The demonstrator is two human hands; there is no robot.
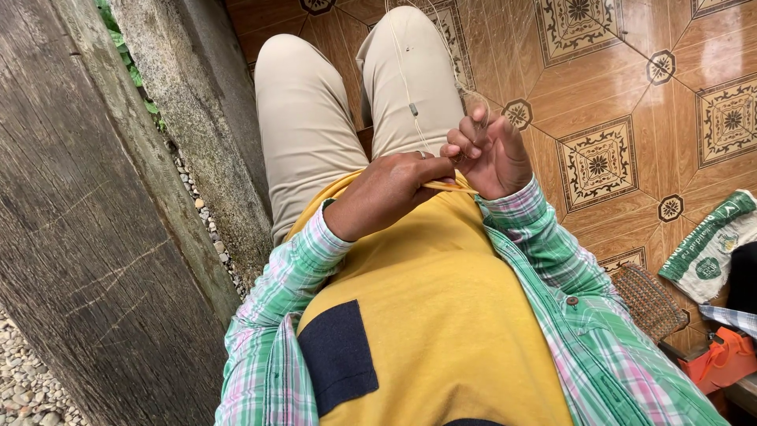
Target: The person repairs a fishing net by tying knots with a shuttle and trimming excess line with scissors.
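Note:
I look down at my lap: beige trousers (303, 118), a yellow shirt and an open green plaid shirt. My left hand (386, 193) is closed on a thin yellow flat stick (451, 187) just above the shirt's hem. My right hand (493, 154) is right beside it, fingers curled, pinching fine pale thread (475, 101) between thumb and fingertips. The thread runs up over my right knee as a faint net mesh, with a small grey bead (412, 109) on one strand. The two hands touch at the fingertips.
A weathered wooden post (87, 237) and a concrete ledge (197, 118) stand at the left, with gravel (31, 386) below. Patterned brown floor tiles (631, 102) lie to the right. A woven brown mat (648, 300), a green-and-white sack (710, 244) and an orange object (721, 359) sit at the lower right.

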